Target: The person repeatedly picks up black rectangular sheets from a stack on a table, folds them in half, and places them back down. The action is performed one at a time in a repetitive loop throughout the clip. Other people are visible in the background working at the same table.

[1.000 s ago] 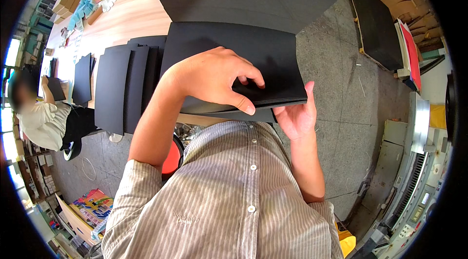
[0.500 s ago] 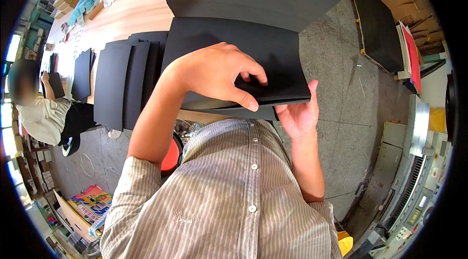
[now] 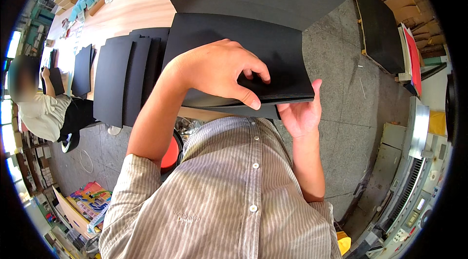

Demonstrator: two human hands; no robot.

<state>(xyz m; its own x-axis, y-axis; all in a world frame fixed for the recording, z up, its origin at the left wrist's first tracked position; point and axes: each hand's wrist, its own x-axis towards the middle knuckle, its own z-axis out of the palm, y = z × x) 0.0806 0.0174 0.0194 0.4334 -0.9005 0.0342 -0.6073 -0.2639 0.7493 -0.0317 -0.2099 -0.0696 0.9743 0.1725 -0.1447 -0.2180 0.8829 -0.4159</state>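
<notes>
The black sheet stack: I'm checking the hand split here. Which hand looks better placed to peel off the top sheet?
Left, probably. The left hand lies on top of the black sheet stack, fingers curled at its near edge; the right hand supports that edge from below.
</notes>
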